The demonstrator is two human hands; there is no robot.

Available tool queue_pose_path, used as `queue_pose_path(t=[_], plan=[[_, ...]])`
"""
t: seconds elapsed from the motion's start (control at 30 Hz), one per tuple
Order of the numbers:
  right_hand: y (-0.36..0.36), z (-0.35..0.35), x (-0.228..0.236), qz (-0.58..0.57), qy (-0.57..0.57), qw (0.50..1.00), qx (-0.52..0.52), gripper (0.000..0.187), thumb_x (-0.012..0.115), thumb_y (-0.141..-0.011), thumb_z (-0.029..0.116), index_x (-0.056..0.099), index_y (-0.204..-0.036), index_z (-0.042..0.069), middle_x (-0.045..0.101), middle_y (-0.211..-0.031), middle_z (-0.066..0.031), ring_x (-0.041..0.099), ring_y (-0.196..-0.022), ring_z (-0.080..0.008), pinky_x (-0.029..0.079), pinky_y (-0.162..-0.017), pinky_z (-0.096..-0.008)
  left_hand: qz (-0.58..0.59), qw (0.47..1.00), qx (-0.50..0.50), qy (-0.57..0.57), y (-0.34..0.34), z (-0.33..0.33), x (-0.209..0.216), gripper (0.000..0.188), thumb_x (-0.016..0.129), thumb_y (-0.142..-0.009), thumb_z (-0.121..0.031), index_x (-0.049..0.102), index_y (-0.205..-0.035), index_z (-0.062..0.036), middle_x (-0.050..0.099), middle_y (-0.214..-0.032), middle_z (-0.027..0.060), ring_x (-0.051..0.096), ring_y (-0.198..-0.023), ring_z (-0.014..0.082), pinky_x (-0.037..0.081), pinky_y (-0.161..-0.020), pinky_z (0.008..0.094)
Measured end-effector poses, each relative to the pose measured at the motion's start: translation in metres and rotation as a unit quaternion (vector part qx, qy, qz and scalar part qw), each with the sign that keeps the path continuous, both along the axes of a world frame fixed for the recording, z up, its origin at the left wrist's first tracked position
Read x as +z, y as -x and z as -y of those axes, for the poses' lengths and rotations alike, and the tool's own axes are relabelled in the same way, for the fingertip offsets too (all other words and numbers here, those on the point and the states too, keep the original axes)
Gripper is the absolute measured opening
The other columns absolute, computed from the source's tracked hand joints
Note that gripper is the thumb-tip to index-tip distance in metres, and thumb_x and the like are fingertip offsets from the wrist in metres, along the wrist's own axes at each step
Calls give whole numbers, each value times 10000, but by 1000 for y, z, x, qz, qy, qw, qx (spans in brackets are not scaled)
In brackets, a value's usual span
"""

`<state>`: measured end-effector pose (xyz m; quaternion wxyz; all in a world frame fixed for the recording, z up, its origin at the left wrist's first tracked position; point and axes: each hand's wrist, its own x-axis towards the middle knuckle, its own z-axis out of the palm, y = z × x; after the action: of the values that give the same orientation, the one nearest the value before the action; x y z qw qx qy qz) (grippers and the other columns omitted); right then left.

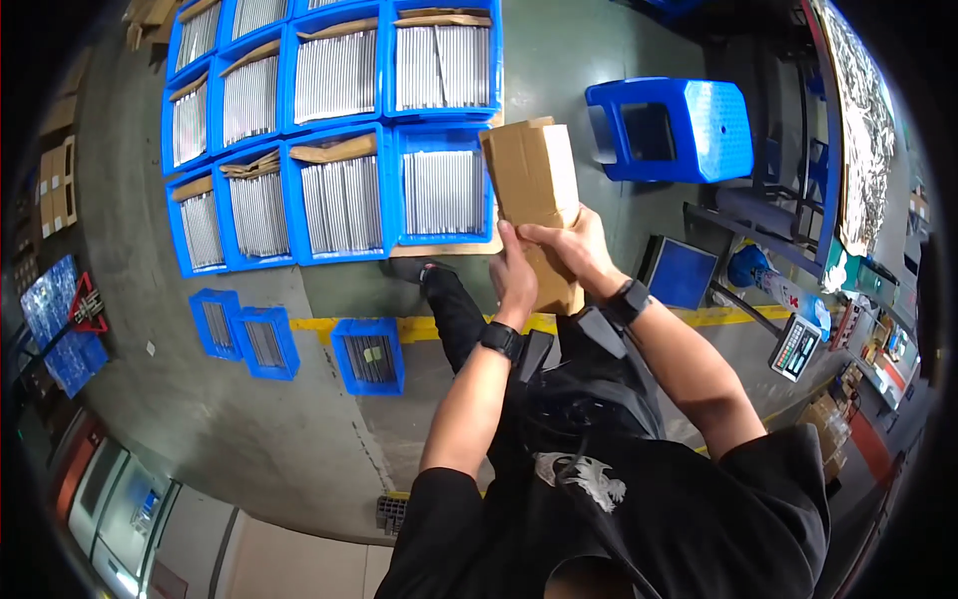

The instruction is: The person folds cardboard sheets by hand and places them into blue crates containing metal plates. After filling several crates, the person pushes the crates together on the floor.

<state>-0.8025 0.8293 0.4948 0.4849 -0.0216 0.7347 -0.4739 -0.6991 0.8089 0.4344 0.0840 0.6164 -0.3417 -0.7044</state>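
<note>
A folded piece of brown cardboard (529, 180) is held in front of me by both hands. My left hand (515, 275) grips its near left side, the thumb lying on its face. My right hand (577, 245) is closed around the right edge, its fingers partly hidden. Just left of the cardboard sits a blue crate (489, 200) with a row of thin silvery metal strips (442, 192) standing in it. Beside it, another row of metal strips (339, 208) has brown cardboard (334, 150) tucked along the far side.
More filled blue crates stand in rows at the far left. Smaller blue crates (367, 356) rest on the floor nearer me. A blue stool (718, 130) lies on its side at the right, near a platform scale (681, 278) and a bench heaped with metal pieces (863, 130).
</note>
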Motion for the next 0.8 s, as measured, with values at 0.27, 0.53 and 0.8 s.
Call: queue_pose_path(t=[0.27, 0.53, 0.8], plan=[[-7, 37, -101, 0, -197, 971, 138, 360, 750, -608, 180, 622, -885, -11, 657, -799, -98, 632, -676, -202, 501, -621, -324, -3, 981, 140, -136, -12, 14, -85, 740, 323, -870, -621, 525, -1115, 48, 597, -1022, 174, 556, -957, 286, 417, -824, 350], [6, 134, -250, -400, -219, 746, 485, 293, 678, -653, 196, 559, -880, 54, 616, -823, -152, 599, -786, -354, 496, -670, -417, 178, 853, -242, 426, -57, 114, -150, 543, 647, -728, -156, 421, -1200, -11, 499, -1160, 188, 475, -1095, 336, 349, -953, 420], [0, 137, -316, -542, 81, 711, 441, 331, 649, -556, 108, 521, -861, 114, 514, -847, -62, 522, -825, -256, 465, -718, -388, 228, 432, -597, 636, -27, 224, -210, 411, 492, -798, -124, 449, -1205, -85, 507, -1151, 135, 459, -1133, 290, 314, -1007, 399]])
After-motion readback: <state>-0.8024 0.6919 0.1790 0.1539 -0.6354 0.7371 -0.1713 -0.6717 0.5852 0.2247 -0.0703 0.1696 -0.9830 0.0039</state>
